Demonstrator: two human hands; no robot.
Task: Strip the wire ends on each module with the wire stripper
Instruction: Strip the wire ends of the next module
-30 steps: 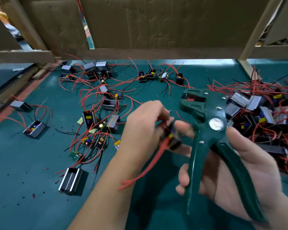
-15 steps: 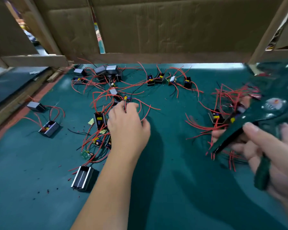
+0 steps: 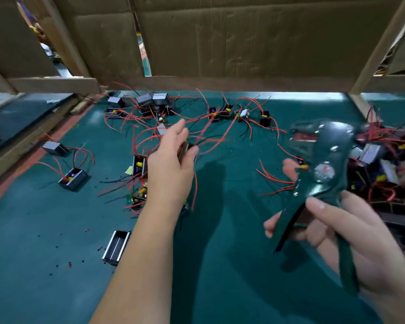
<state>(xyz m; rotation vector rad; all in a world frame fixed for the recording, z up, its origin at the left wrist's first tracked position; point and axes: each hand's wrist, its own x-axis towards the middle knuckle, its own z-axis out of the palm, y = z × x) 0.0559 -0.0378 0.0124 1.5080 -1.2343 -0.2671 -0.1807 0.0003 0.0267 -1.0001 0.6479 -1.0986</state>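
Note:
My left hand (image 3: 171, 167) hovers over the green mat (image 3: 232, 277), its fingers pinched on a small dark module (image 3: 188, 147) with red wires trailing below; the view is blurred there. My right hand (image 3: 351, 235) grips the handles of the green wire stripper (image 3: 325, 160), jaws up and pointing away from me. One fingertip reaches past the stripper to another small module (image 3: 301, 163) whose red wires spread left. Whether that module is held or lies on the mat I cannot tell. Loose modules with red wires (image 3: 139, 164) lie under and beyond my left hand.
A heap of modules and red wires (image 3: 384, 164) fills the right side. A row of small modules (image 3: 227, 111) sits at the back, two more (image 3: 73, 178) at the left, an aluminium case (image 3: 116, 247) near my forearm. Cardboard panels (image 3: 220, 43) and a wooden post (image 3: 360, 104) bound the mat.
My left hand went down onto the loose modules and has risen with a dark module in its fingers. The right hand swung the stripper right, then back toward the middle, jaws up.

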